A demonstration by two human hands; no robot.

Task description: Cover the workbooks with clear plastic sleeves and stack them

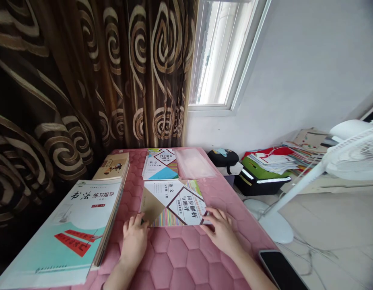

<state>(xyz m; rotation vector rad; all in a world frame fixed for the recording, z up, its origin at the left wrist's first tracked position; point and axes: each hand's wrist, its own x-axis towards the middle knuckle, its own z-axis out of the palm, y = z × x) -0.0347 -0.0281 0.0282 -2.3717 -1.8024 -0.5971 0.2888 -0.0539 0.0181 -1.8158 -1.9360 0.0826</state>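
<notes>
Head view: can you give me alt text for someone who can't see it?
A person's left hand and right hand touch the near corners of a workbook on a pink quilted surface. A taller book stack lies to the left; a phone lies near right, with a white fan beyond.

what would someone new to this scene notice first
Probably the big dark curtain with its bold spirals, filling the upper left beside a bright window. Next, the pink quilted surface, where both hands, left and right, touch a workbook patterned with diamonds and stripes.
</notes>
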